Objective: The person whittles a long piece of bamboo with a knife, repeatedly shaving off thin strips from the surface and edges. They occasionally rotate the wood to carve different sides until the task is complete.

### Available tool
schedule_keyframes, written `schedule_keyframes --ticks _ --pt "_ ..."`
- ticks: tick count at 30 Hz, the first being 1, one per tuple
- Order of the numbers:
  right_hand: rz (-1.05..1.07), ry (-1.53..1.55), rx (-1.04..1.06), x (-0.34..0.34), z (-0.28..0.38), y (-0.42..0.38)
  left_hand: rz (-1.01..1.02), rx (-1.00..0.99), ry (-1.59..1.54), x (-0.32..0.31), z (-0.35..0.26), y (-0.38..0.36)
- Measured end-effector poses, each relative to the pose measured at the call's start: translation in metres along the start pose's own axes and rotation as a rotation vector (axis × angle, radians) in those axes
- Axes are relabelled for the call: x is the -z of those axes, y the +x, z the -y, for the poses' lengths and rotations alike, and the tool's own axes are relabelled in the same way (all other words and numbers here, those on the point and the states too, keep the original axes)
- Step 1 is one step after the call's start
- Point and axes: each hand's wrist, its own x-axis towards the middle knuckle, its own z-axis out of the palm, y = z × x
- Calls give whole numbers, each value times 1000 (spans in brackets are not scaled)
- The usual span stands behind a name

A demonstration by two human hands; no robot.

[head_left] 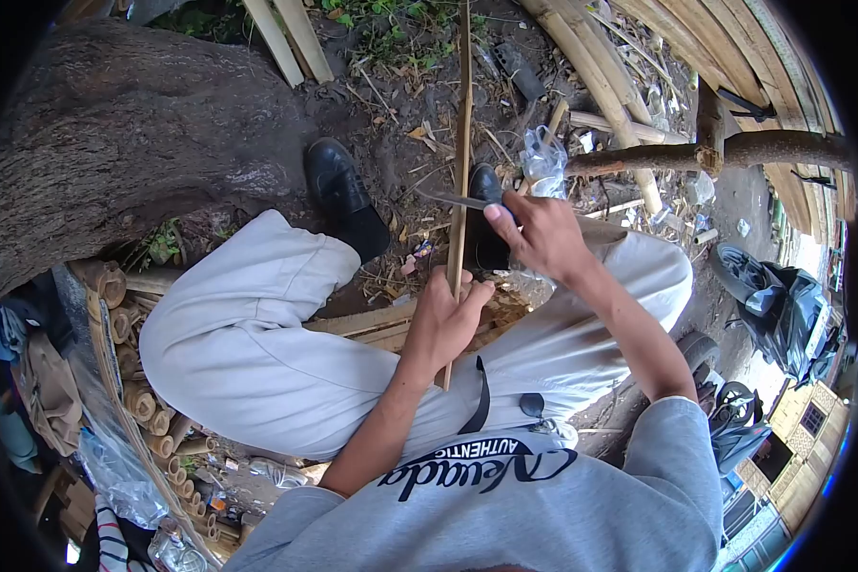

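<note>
A long, narrow bamboo strip [463, 124] runs from the top of the view down to my lap. My left hand [445, 319] is closed around its lower part, above my thighs. My right hand [545, 236] grips a knife [456, 199], its fingers wrapped over the handle. The thin blade points left and crosses the strip a little beyond my left hand. Whether the edge is cutting into the bamboo cannot be made out. Behind the strip and knife is one black shoe [484, 181]; the other shoe [337, 178] stands farther left.
A thick tree trunk [133, 143] fills the upper left. Bamboo poles [601, 71] and a horizontal branch [658, 157] lie to the right, near a clear plastic bag [544, 160]. Cut bamboo pieces [143, 405] are stacked at lower left. A motorbike [772, 296] stands far right.
</note>
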Motion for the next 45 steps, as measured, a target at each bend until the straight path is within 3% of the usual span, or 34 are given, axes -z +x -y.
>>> schedule_keyframes --ticks 2,7,10,14,22,28,32,34,45 --pt "50 26 -34 -3 9 -14 112 51 -355 -2 -1 -1" --pt "54 50 -87 -17 -8 -31 151 33 -344 -9 0 -6" --pt "-69 102 -66 -17 -8 -41 290 117 -789 -9 11 0" --pt "-98 97 42 -18 1 -61 204 -21 -741 -9 10 -5" --pt "-106 153 88 -22 19 -93 131 28 -682 -12 15 -17" --pt "-146 146 138 -22 22 -95 -12 60 -392 -18 -2 -29" --pt "-186 56 219 -26 15 -87 12 40 -346 -15 10 -25" --pt "-186 -16 272 -28 7 -77 45 -82 -245 -14 10 -24" --pt "-212 -126 336 -48 -24 -40 41 -63 -156 -6 6 -18"
